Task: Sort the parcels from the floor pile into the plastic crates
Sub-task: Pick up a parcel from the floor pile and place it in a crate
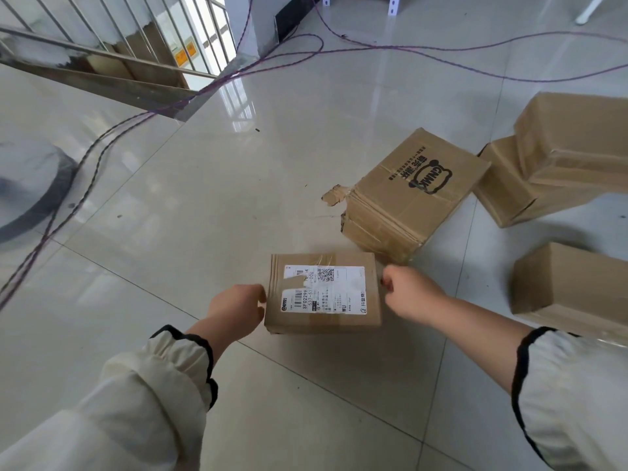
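Observation:
A small brown parcel (323,294) with a white shipping label faces up in the centre, low over the tiled floor. My left hand (238,305) grips its left edge, thumb against the side. Just off the parcel's right edge is my right hand (407,294), fingers curled, with a narrow gap between them and the cardboard. A larger taped box (414,195) with a black printed logo lies behind it on the floor. No plastic crate is in view.
More cardboard boxes lie at the right: two stacked (560,164) and one nearer (574,283). Purple cables (102,147) trail across the glossy floor at left and top. A metal stair railing (102,56) and a stairwell opening sit at the upper left.

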